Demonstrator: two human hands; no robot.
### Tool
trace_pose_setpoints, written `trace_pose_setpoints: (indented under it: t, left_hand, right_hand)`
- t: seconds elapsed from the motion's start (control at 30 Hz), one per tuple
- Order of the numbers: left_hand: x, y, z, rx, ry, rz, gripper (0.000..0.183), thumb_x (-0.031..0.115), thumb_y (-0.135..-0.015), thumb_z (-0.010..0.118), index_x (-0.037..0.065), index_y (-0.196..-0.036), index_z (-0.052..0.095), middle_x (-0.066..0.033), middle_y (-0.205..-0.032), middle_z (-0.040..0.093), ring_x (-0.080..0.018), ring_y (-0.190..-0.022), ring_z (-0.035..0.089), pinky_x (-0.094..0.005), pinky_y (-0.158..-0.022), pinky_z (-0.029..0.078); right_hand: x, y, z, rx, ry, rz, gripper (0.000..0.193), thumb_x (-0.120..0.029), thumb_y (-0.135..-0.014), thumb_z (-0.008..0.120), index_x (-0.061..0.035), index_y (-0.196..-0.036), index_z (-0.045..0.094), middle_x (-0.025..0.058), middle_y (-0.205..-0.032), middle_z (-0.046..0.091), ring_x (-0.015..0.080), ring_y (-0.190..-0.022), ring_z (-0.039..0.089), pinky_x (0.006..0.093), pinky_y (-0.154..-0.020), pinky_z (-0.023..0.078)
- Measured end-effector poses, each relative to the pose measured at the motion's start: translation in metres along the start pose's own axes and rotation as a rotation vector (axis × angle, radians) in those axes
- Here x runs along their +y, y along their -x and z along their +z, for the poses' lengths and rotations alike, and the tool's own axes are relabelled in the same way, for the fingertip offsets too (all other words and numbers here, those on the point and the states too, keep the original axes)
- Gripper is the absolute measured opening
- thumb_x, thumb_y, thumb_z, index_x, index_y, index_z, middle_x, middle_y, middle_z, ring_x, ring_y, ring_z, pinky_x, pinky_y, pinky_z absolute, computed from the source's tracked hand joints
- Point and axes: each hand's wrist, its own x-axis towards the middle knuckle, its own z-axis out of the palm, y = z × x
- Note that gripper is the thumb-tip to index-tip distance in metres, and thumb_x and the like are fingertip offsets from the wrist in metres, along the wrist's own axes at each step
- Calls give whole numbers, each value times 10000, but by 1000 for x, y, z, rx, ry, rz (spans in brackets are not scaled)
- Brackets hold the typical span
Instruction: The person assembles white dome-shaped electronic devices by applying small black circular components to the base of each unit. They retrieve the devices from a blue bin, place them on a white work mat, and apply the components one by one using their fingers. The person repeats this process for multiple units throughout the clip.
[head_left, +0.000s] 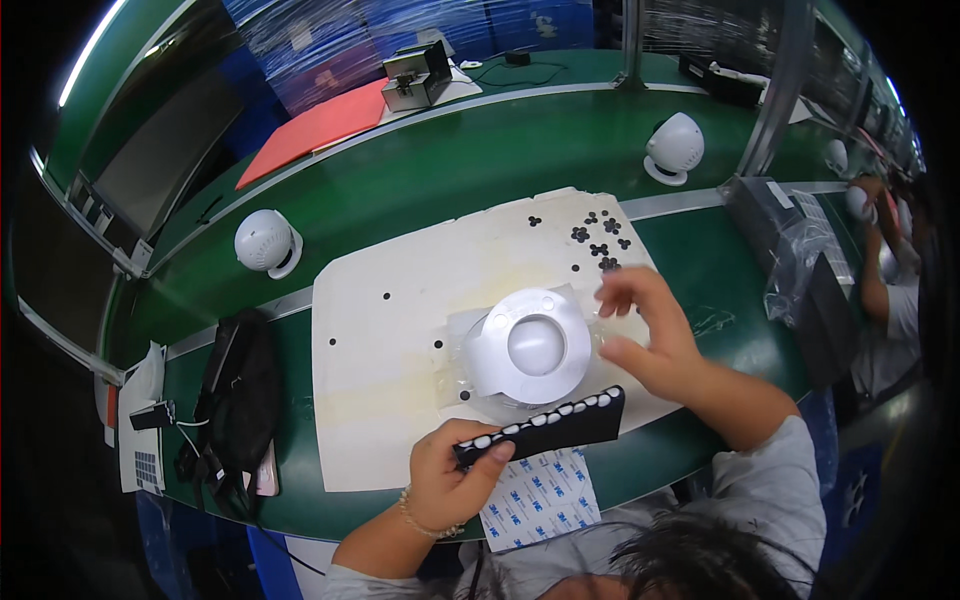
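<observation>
My left hand (455,470) grips a black sheet (565,430) by its left end, thumb against its face. White round pads (545,416) line the sheet's upper edge. Beyond it, a white round device (495,352) with a ring-shaped base facing up lies on clear plastic film over a pale board (375,400). To the right of this device hovers my right hand (650,335), thumb and fingers apart, with nothing visible between them. White backing paper with blue print (540,500) lies at the near edge, partly under the black sheet in view.
Small black round pads (580,235) are scattered on the board's far right, a few farther left. White rounded devices stand at back left (265,242) and back right (676,150). A black bag (240,380) lies left. Another person's arm (877,270) is at far right.
</observation>
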Motion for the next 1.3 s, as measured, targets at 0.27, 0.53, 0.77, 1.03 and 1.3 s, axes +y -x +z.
trace_pose_setpoints:
  t: [0.27, 0.53, 0.77, 1.03, 1.3]
  left_hand:
    - [-4, 0, -1, 105, 129, -93, 170, 90, -798, 630, -32, -822, 514, -41, -655, 571, -66, -577, 498, -211, -510, 401]
    - [-6, -5, -5, 104, -248, 210, 219, 120, -740, 689, -22, -750, 523, -105, -617, 560, -173, -509, 530, -251, -481, 413]
    - [-7, -7, -5, 140, -264, 181, 201, 92, -726, 695, -14, -724, 524, -110, -653, 583, -183, -517, 545, -259, -482, 420]
    - [-7, -7, -6, 112, -306, 218, 192, 60, -719, 689, -4, -771, 515, -110, -654, 583, -187, -510, 542, -259, -477, 416]
    - [-7, -10, -1, 51, -355, 342, 216, 14, -691, 683, 5, -789, 491, -120, -632, 562, -229, -493, 533, -285, -468, 417]
  right_hand:
    - [-19, 16, 1, -305, -94, -78, 458, -136, -718, 691, -80, -1119, 479, 83, -823, 603, 254, -745, 584, 338, -664, 452]
    - [-17, 7, -6, -369, 20, -170, 189, -105, -725, 657, -84, -903, 596, 67, -911, 614, 235, -833, 590, 322, -684, 443]
    - [-17, -2, -17, -214, -8, -333, 231, -71, -678, 659, -124, -896, 601, 37, -1008, 583, 232, -992, 526, 341, -790, 386]
    - [-15, 0, -23, -329, 124, -325, 350, -42, -692, 668, -105, -1010, 538, 47, -890, 568, 235, -836, 526, 347, -747, 391]
    - [-25, 0, 13, -256, -56, -450, 269, -71, -741, 639, -72, -993, 547, 91, -996, 563, 246, -807, 556, 337, -672, 418]
